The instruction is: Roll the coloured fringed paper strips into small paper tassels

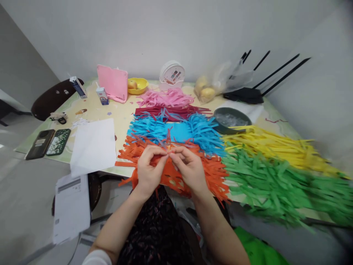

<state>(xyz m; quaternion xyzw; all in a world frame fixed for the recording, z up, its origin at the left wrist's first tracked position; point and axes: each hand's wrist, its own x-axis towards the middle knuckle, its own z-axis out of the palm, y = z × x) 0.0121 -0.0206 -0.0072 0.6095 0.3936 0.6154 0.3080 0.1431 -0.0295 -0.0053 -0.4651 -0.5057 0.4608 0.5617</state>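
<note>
My left hand (151,167) and my right hand (189,167) meet fingertip to fingertip over a pile of orange fringed strips (215,173). Thumb and forefinger of each are pinched together on something too small to make out. Thin reddish strips (168,134) stick up just beyond the fingertips. Behind the orange pile lies blue fringed material (178,131), then dark red strips (146,112) and pink strips (167,97). Green fringed strips (275,184) and yellow strips (281,149) spread to the right of my hands, the green ones hanging over the table edge.
A dark green bowl (242,127) holding clear plastic stands behind the yellow strips, near a black router (244,95). White paper (93,147), two phones (58,141), drink cartons (102,95), a pink tablet case (113,84) and a yellow fruit bowl (142,84) occupy the left side.
</note>
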